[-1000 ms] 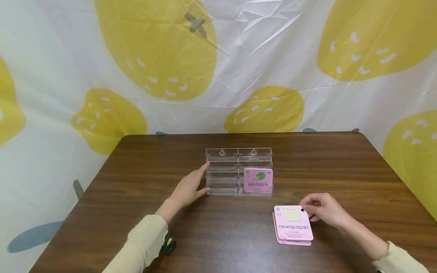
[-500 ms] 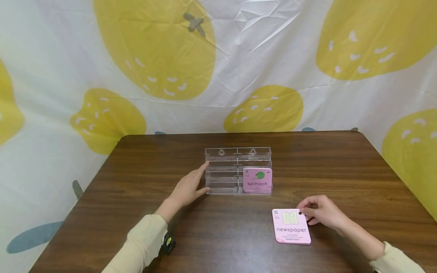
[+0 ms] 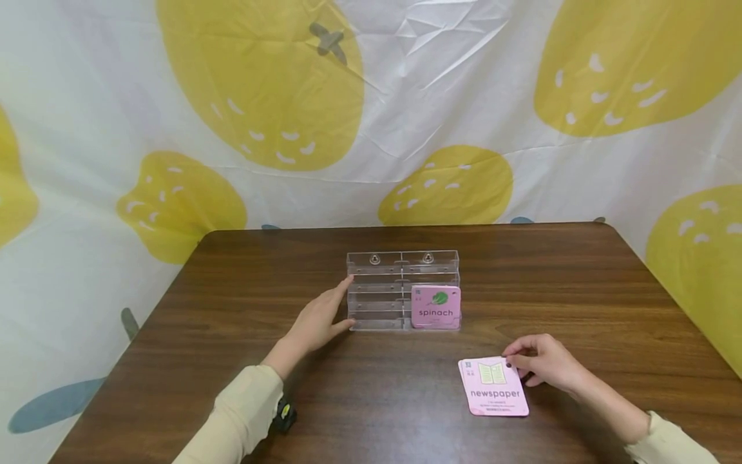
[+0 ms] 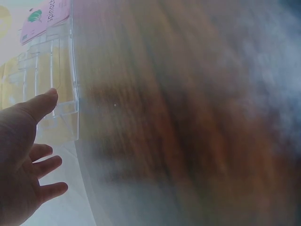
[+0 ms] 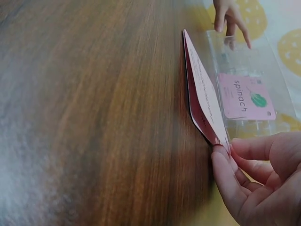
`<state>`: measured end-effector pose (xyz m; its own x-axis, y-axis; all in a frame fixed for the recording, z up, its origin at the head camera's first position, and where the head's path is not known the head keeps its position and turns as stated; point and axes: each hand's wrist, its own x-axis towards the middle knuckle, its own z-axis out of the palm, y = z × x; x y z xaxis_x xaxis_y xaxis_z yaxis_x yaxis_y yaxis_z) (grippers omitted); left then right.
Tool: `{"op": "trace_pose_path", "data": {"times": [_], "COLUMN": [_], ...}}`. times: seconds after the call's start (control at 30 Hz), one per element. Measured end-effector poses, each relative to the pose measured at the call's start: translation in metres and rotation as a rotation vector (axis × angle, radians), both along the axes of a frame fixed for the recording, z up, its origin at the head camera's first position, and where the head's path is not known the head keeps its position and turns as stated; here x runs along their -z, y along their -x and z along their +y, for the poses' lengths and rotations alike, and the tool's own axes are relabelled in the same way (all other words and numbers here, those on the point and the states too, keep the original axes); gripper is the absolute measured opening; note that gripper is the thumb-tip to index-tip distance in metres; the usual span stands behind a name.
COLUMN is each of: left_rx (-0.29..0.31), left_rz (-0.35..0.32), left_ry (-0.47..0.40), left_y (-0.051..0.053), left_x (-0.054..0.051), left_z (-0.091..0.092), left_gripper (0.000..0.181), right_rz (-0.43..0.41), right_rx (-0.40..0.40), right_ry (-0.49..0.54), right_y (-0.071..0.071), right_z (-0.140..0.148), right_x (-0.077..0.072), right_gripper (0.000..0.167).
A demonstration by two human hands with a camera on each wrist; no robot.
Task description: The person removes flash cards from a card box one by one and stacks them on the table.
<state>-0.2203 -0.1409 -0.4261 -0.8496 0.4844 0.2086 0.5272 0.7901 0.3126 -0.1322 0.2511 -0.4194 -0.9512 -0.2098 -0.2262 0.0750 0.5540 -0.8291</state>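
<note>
A clear plastic rack (image 3: 375,296) with two columns of tiers stands on the table. The left hand (image 3: 315,321) touches its left side, fingers spread and thumb low at the front edge. A pink "spinach" card (image 3: 436,307) leans in the rack's lower right pocket. Nearer the front, the right hand (image 3: 547,364) pinches the top right corner of pink "newspaper" cards (image 3: 494,390) between thumb and fingers. In the right wrist view, the newspaper cards (image 5: 202,89) are seen edge-on, slightly fanned apart, their corner between thumb and fingers.
The brown wooden table (image 3: 232,283) reaches back to a white cloth (image 3: 290,193) printed with yellow fruit. A black band (image 3: 285,414) with a small yellow-green mark is on the left wrist, below the cream sleeve.
The newspaper cards and the right hand have moved slightly toward the table's front, and the cards' overlap has shifted, an under card now showing at the left. The left hand stays at the rack.
</note>
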Motion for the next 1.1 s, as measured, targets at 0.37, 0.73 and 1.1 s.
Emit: {"op": "trace_pose_path", "data": {"times": [0.37, 0.73, 1.1], "left_rx": [-0.006, -0.006, -0.001], "left_rz": [-0.004, -0.007, 0.001], "left_ry": [0.008, 0.012, 0.014], "left_y": [0.0, 0.001, 0.0], "left_x": [0.0, 0.0, -0.001], "left_z": [-0.001, -0.001, 0.0], "left_gripper": [0.083, 0.083, 0.082], "right_rz": [0.047, 0.112, 0.187], "right_rx": [0.028, 0.025, -0.02], "right_ry": [-0.072, -0.121, -0.186], "right_y": [-0.002, 0.005, 0.016], "right_z": [0.002, 0.007, 0.0], "right_x": [-0.006, -0.011, -0.018], "right_gripper": [0.016, 0.015, 0.011]}}
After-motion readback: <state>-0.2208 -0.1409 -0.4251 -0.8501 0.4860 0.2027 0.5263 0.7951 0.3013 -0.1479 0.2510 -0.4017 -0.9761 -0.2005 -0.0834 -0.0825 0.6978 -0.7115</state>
